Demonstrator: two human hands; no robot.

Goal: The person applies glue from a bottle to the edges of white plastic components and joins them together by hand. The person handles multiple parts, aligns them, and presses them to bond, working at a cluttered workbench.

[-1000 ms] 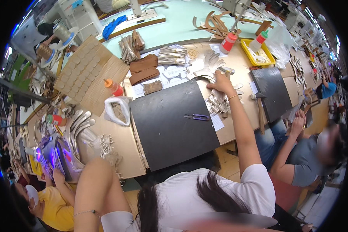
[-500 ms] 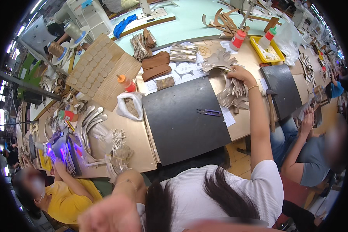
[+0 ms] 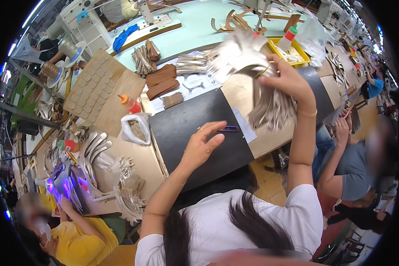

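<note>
My right hand is raised above the table, shut on a thick bundle of pale grey cut strips that fans out above it and hangs below it. My left hand hovers open with spread fingers over a black cutting mat, holding nothing. A small purple tool and a white paper slip lie on the mat just right of that hand.
Brown leather pieces, stacks of strips, an orange glue bottle, a white bag, a wooden board with discs and a yellow tray crowd the bench. Seated people work at the left and right.
My right hand has lifted the strip bundle off the table toward me. My left arm has risen from low at my side until the open hand is over the mat.
</note>
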